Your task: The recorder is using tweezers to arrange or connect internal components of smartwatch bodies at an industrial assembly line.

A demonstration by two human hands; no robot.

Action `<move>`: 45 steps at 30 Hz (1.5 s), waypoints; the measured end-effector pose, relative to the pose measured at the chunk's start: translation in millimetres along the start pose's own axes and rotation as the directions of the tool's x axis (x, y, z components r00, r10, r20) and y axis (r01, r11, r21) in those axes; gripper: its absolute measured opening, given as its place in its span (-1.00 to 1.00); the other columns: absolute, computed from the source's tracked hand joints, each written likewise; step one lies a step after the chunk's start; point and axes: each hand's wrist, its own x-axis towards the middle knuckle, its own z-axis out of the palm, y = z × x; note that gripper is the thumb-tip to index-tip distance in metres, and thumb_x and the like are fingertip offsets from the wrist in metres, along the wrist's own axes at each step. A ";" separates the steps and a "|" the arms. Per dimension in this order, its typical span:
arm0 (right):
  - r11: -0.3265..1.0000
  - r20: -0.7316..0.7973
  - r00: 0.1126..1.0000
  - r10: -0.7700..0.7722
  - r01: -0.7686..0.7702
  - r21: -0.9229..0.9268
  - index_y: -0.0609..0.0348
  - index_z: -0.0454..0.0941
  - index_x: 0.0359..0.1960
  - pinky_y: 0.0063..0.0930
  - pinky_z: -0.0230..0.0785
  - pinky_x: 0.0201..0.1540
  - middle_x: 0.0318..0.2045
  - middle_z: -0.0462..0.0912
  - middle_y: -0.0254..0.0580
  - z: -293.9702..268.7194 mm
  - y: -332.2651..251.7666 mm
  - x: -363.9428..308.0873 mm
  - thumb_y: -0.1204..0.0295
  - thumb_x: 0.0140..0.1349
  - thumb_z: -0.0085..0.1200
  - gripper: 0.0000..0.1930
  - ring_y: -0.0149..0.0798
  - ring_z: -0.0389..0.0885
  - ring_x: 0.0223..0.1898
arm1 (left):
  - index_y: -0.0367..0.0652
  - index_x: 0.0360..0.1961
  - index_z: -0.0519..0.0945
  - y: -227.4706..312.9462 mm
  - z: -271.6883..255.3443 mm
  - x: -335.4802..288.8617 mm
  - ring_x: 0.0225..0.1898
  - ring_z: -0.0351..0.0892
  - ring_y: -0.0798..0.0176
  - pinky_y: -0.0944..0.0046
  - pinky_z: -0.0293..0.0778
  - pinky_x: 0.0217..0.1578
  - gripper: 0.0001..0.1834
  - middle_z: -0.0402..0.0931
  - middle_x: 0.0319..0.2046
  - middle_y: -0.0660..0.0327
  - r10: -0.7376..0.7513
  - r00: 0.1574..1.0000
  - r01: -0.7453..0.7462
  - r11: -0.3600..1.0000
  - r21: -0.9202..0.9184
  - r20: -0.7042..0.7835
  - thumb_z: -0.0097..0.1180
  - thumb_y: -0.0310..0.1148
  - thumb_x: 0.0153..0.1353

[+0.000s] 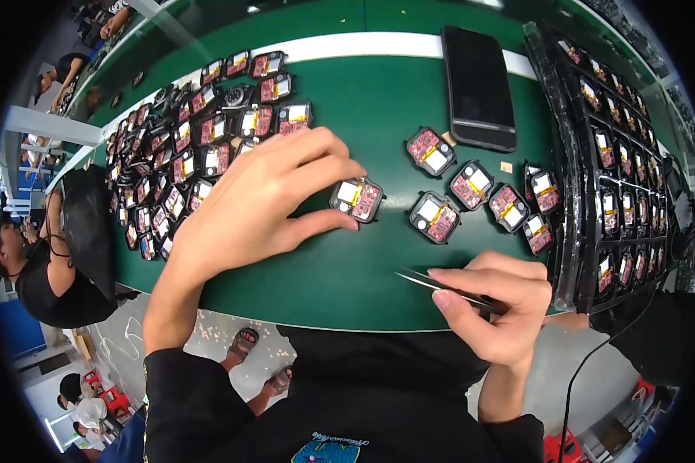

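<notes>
My left hand [262, 193] is closed on an opened watch case [357, 201], thumb and fingertips gripping its left side. A red circuit board, a white block and yellow tape show inside that case, which lies on or just over the green table. My right hand [498, 305] pinches a pair of dark tweezers [415, 276] near the table's front edge. Their tips point left, apart from any case. To the right of the held case sit several similar cases, the nearest being a watch case [434, 217] with its board facing up.
A large cluster of opened watch cases [181, 166] covers the table's left side. A black phone-like device [480, 89] lies at the back. Stacked black trays [567, 193] full of cases stand at the right. Another person [62, 262] sits at the far left.
</notes>
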 end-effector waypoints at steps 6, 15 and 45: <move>1.000 -0.058 0.998 -0.009 0.008 -0.022 0.31 0.90 -0.19 -0.66 0.15 -0.61 -0.56 0.68 -0.30 -4.4 1.2 -0.7 0.74 0.01 0.43 -0.72 -0.60 0.44 -0.69 | -0.30 0.15 0.76 14.3 8.5 -0.6 -0.10 0.75 -0.07 0.06 0.63 -0.09 -0.40 0.74 -0.03 0.03 0.042 0.992 0.004 0.931 -0.364 0.119 0.65 -0.29 0.09; 0.995 -0.114 0.993 -0.015 0.003 -0.103 0.32 0.89 -0.23 -0.63 0.06 -0.63 -0.60 0.62 -0.34 3.6 4.9 -2.6 0.74 0.00 0.41 -0.75 -0.62 0.35 -0.71 | -0.27 0.07 0.81 23.5 33.5 2.7 -0.30 0.60 0.13 0.19 0.45 -0.26 -0.32 0.72 -0.24 0.17 0.073 0.997 -0.070 0.985 -0.156 0.013 0.70 -0.11 -0.05; 0.916 -0.105 0.982 -0.159 0.107 -0.387 0.30 0.90 -0.18 -0.61 0.05 -0.61 -0.52 0.65 -0.34 15.5 7.3 -8.7 0.75 -0.04 0.44 -0.68 -0.61 0.33 -0.67 | -0.21 -0.03 0.86 21.2 31.2 4.3 -0.50 0.37 0.40 0.36 0.25 -0.43 -0.26 0.65 -0.45 0.31 0.051 0.997 -0.041 0.983 -0.178 0.054 0.79 -0.02 -0.24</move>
